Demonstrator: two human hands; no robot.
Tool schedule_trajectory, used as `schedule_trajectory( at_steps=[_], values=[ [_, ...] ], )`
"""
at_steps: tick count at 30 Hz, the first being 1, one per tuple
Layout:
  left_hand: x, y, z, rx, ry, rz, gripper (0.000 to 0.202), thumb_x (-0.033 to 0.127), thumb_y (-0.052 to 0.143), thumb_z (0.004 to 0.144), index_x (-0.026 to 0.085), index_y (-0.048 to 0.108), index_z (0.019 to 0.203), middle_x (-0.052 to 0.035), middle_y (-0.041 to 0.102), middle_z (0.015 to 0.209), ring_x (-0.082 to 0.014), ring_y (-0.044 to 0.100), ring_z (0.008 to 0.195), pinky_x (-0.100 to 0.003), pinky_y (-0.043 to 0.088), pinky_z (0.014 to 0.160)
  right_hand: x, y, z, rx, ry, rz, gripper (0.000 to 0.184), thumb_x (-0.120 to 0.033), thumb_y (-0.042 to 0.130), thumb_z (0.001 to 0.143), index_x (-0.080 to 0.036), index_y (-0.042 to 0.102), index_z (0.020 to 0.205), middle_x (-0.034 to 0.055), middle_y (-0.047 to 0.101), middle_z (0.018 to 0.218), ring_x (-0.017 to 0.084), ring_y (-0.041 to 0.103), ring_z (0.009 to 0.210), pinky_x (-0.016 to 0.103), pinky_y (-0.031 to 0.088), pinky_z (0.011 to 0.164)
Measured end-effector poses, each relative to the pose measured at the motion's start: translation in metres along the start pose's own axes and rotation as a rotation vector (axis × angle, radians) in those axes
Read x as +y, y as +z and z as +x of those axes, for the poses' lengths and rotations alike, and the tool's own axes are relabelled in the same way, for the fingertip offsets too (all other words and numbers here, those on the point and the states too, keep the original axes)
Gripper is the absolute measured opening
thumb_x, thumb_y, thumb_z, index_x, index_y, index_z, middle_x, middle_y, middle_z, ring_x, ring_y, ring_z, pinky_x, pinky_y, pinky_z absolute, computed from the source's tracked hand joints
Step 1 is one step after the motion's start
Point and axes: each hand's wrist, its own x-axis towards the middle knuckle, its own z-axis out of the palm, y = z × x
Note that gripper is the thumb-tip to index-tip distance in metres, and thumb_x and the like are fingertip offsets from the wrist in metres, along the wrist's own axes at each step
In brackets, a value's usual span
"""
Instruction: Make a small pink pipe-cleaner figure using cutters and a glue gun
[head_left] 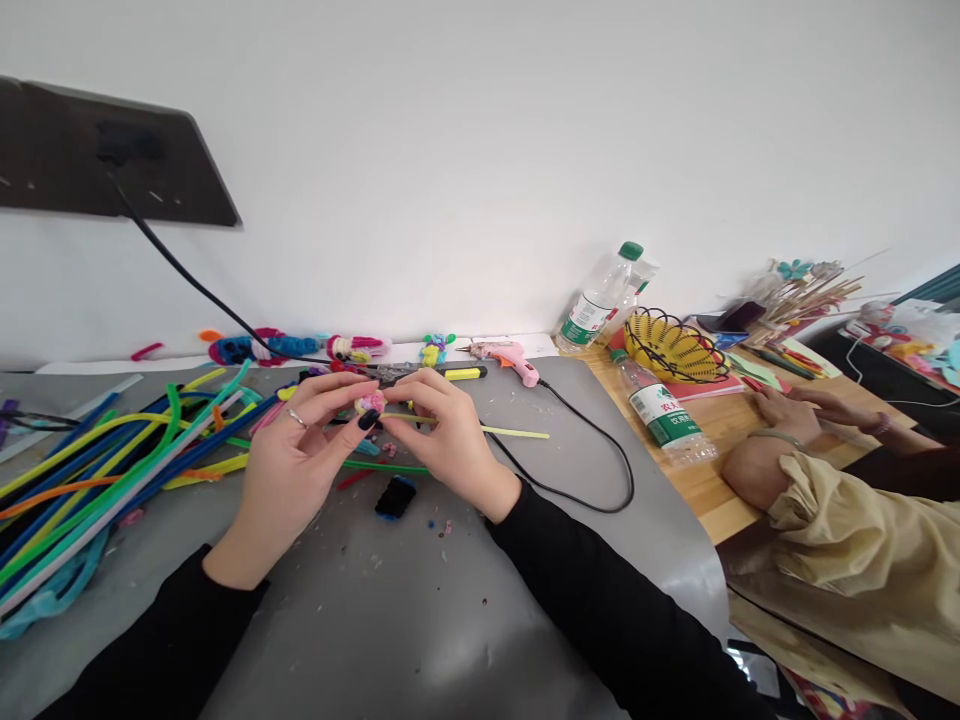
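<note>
Between the fingertips of both hands is a small pink fuzzy piece (pixel 370 401), seemingly coiled chenille stem. My left hand (pixel 289 470) pinches it with thumb and fingers. The fingers of my right hand (pixel 454 435) are closed at its right side; their tips are partly hidden. A pale yellow stem (pixel 517 433) runs behind my right hand, and I cannot tell whether it is held. Below the hands, a black fuzzy piece with blue edges (pixel 395 496) lies on the grey mat (pixel 375 620). Many coloured chenille stems (pixel 127 470) are heaped to the left.
A pink glue gun (pixel 506 357) with a black cord lies near the wall, beside a yellow-handled cutter (pixel 465 374). Fuzzy figures (pixel 262 346) line the wall. To the right are plastic bottles (pixel 592 305), a yellow basket (pixel 671 345) and another person's arms (pixel 780 440).
</note>
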Motion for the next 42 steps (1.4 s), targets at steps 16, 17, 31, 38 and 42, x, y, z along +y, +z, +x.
schedule_trajectory(
  at_steps=[16, 17, 31, 38, 42],
  values=[
    [-0.008, -0.004, 0.002, 0.026, -0.045, 0.085, 0.021, 0.04, 0.074, 0.082, 0.027, 0.079, 0.099, -0.004, 0.075, 0.11, -0.0247, 0.071, 0.109, -0.034, 0.067, 0.083, 0.004, -0.001, 0.0, -0.062, -0.083, -0.2, 0.013, -0.021, 0.06, 0.101, -0.021, 0.071, 0.108, 0.0047, 0.07, 0.098, 0.016, 0.066, 0.089, 0.027, 0.052, 0.077],
    [-0.008, -0.004, 0.002, 0.025, -0.056, 0.081, 0.022, 0.041, 0.074, 0.082, 0.027, 0.079, 0.098, -0.0045, 0.075, 0.109, -0.025, 0.072, 0.108, -0.035, 0.067, 0.082, 0.003, -0.001, 0.0, -0.073, -0.073, -0.195, 0.012, -0.022, 0.06, 0.101, -0.021, 0.071, 0.108, 0.0044, 0.071, 0.097, 0.016, 0.067, 0.089, 0.027, 0.052, 0.077],
    [-0.01, -0.006, 0.005, -0.01, -0.306, 0.005, 0.053, 0.066, 0.08, 0.074, 0.021, 0.077, 0.102, -0.0097, 0.08, 0.107, -0.031, 0.076, 0.097, -0.048, 0.065, 0.091, 0.0, -0.009, 0.005, -0.059, -0.072, -0.092, 0.016, -0.023, 0.055, 0.103, -0.019, 0.071, 0.102, 0.0055, 0.074, 0.097, 0.016, 0.068, 0.088, 0.027, 0.056, 0.074],
    [-0.005, -0.006, 0.006, -0.015, -0.409, -0.104, 0.058, 0.066, 0.086, 0.068, 0.02, 0.076, 0.102, -0.0084, 0.079, 0.108, -0.0309, 0.077, 0.094, -0.045, 0.071, 0.076, -0.002, -0.009, 0.004, -0.072, -0.077, -0.137, 0.016, -0.018, 0.053, 0.103, -0.02, 0.069, 0.107, 0.0054, 0.073, 0.101, 0.016, 0.068, 0.092, 0.028, 0.055, 0.08],
    [-0.007, -0.005, 0.006, -0.027, -0.436, -0.098, 0.063, 0.069, 0.084, 0.067, 0.02, 0.075, 0.106, -0.0085, 0.08, 0.103, -0.0299, 0.079, 0.086, -0.046, 0.071, 0.078, -0.003, -0.008, 0.004, -0.05, -0.113, -0.086, 0.017, -0.015, 0.053, 0.103, -0.019, 0.069, 0.106, 0.0055, 0.073, 0.101, 0.015, 0.069, 0.093, 0.027, 0.054, 0.082]
  ],
)
